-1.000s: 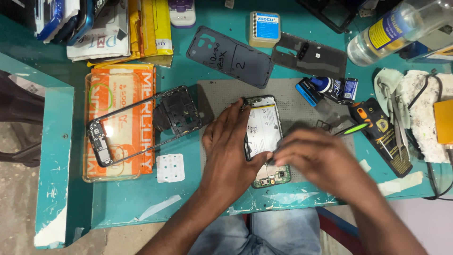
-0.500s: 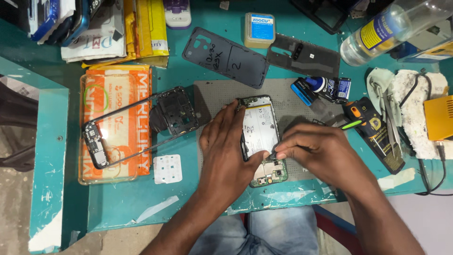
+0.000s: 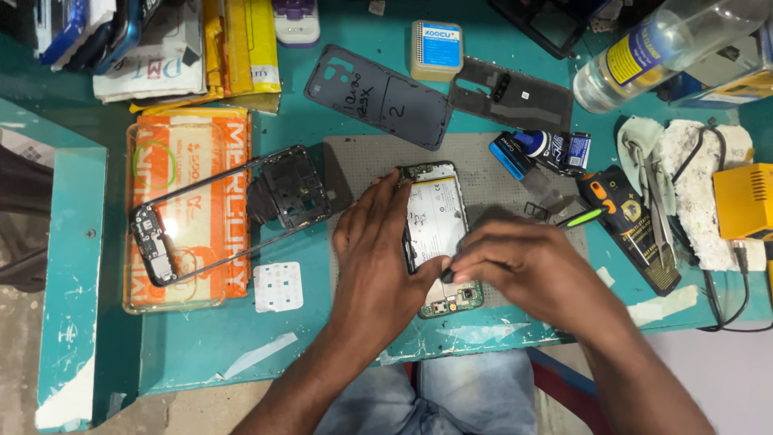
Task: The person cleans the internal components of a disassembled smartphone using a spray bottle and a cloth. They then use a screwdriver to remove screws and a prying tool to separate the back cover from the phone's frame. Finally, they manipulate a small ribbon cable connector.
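Left hand [image 3: 374,262] lay flat, fingers spread, palm down on the grey work mat [image 3: 491,173], fingertips pressing the left edge of the opened phone [image 3: 439,229] to pin it. Not gripping, just holding it down. Right hand [image 3: 527,270] was curled, thumb and forefinger pinched at the phone's lower right edge; something small and dark showed at the fingertips, possibly a pry tool, view too poor to confirm.

Phone sat screen-down on the mat near the front edge of the teal table [image 3: 209,342], back removed, silver battery exposed, green circuit board at its near end.

Around it:
- black mid-frame [image 3: 233,213] left of the mat, partly resting on an orange package [image 3: 189,209]
- small white sticker sheet [image 3: 279,287] just below the frame
- dark back cover [image 3: 378,95] above the mat, second dark panel [image 3: 511,95] beside it
- clear plastic bottle [image 3: 660,48] lying top right
- yellow box [image 3: 745,200] at right edge
- black tool with green tip [image 3: 616,213] right of the mat
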